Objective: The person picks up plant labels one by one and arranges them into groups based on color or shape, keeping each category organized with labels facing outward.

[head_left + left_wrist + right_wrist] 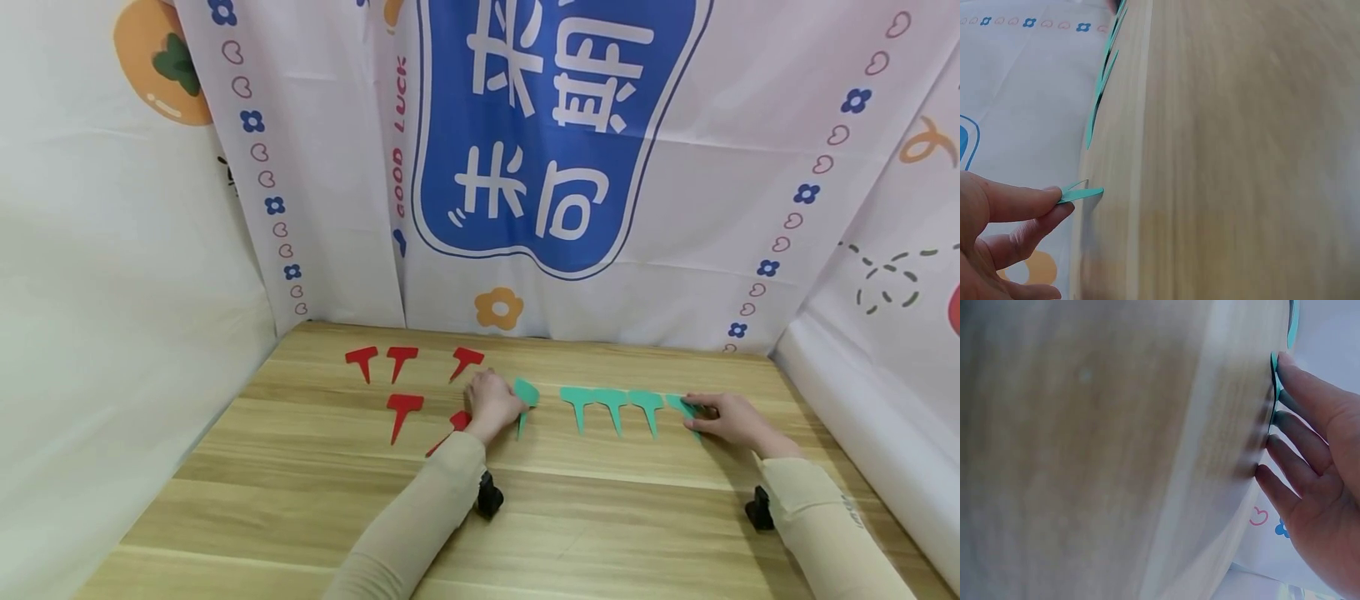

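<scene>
My left hand pinches a green T-shaped plant label between thumb and fingertips. In the left wrist view this label tilts up from the wood, its tip close to the surface. My right hand has its fingertips on another green plant label at the right end of a row. Seen from the right wrist, the fingers are fairly straight, touching that label and the tabletop. Three more green labels lie between the hands, heads side by side and stems toward me.
Several red T-shaped labels lie left of my left hand, one partly covered by it. The wooden table meets a printed white cloth behind and at both sides. Black wrist devices sit beneath both sleeves.
</scene>
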`<state>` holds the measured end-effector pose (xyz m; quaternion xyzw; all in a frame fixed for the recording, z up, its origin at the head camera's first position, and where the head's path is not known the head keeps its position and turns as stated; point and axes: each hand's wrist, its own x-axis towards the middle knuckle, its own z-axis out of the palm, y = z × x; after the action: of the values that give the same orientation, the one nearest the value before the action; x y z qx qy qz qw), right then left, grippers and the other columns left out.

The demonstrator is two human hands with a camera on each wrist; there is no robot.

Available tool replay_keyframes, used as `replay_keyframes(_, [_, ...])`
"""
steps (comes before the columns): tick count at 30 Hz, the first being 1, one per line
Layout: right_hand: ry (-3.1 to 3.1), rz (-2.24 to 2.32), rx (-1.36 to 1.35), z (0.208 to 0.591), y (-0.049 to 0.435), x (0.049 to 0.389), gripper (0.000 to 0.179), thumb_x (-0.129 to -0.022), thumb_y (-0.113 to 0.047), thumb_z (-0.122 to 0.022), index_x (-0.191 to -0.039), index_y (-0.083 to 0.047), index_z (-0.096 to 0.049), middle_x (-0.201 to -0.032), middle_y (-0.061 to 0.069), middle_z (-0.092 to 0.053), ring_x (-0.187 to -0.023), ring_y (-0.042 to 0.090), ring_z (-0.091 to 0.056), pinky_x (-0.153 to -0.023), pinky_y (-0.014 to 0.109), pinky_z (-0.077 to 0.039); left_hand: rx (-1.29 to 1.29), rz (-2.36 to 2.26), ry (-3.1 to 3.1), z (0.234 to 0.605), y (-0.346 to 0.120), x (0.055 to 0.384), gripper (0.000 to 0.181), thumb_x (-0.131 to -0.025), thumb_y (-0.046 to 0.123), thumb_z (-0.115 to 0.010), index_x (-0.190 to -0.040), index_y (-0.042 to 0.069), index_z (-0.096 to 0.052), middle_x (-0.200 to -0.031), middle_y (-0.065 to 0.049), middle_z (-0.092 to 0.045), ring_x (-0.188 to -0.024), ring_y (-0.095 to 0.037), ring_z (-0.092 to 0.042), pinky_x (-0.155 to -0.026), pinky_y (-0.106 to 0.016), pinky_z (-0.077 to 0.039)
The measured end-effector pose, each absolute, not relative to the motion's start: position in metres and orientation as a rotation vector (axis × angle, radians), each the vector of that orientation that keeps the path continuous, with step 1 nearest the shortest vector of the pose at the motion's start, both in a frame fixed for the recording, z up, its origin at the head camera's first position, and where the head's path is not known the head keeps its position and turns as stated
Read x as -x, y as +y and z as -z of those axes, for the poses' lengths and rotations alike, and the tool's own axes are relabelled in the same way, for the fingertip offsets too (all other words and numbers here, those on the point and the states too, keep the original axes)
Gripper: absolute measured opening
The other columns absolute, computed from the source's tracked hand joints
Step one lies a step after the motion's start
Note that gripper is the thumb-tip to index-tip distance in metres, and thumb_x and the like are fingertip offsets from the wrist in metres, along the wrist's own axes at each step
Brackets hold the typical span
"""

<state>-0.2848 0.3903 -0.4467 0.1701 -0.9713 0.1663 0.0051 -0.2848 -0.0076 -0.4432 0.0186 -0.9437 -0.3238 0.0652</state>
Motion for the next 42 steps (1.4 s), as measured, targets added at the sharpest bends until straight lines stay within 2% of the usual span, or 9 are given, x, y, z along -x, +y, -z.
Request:
replay_keyframes(5, [-3.019,-0.519,-0.537,0.447,0.391,0.283,0.051,-0.084,-0.031,-0.071,-0.123,-0.001,-0.061,-0.123,0.029,-0.058,-0.108,0.049,-0.055,-0.088,0.059,-0.045,-0.082,0.952,-2.871,0.446,0.002,0.287,0.040,-0.072,0.027,-0.080,-0.047,0.008,-0.055,-0.139,-0.021,-0.048,-0.132,-0.042,-0.038,-0.112,-0.060,-0.020])
replay_keyframes(12, [-3.033,-0.527,-0.512,0.446,0.391,0.283,0.051,-0.084,-0.031,-0.071,-0.124,-0.002,-0.061,-0.125,0.029,-0.057,-0.111,0.050,-0.053,-0.090,0.060,-0.044,-0.101,0.923,-2.877,0.445,0.013,0.287,0.039,-0.072,0.024,-0.077,-0.047,0.007,-0.052,-0.138,-0.020,-0.047,-0.132,-0.041,-0.036,-0.113,-0.060,-0.019])
replay_keyframes(27, [-3.051,-0.525,-0.495,0.447,0.391,0.284,0.052,-0.084,-0.032,-0.070,-0.125,-0.003,-0.060,-0.127,0.028,-0.056,-0.112,0.050,-0.053,-0.090,0.060,-0.043,-0.117,0.798,-2.950,0.445,0.026,0.291,0.028,-0.077,0.025,-0.071,-0.060,0.005,-0.060,-0.141,-0.022,-0.042,-0.138,-0.041,-0.026,-0.114,-0.059,-0.017])
replay_keyframes(34, [-3.047,-0.513,-0.503,0.447,0.390,0.285,0.052,-0.084,-0.031,-0.070,-0.125,-0.002,-0.060,-0.127,0.029,-0.055,-0.111,0.050,-0.053,-0.090,0.060,-0.044,-0.126,0.717,-3.003,0.443,0.031,0.294,0.026,-0.077,0.028,-0.072,-0.078,0.002,-0.068,-0.142,-0.022,-0.040,-0.139,-0.040,-0.024,-0.114,-0.059,-0.016])
replay_keyframes(42, [-3.043,-0.525,-0.520,0.446,0.390,0.284,0.051,-0.084,-0.030,-0.070,-0.125,-0.001,-0.060,-0.126,0.029,-0.056,-0.109,0.046,-0.056,-0.089,0.058,-0.045,-0.127,0.661,-3.062,0.440,0.034,0.295,0.028,-0.079,0.028,-0.070,-0.090,0.002,-0.072,-0.147,-0.023,-0.035,-0.141,-0.041,-0.020,-0.115,-0.057,-0.014])
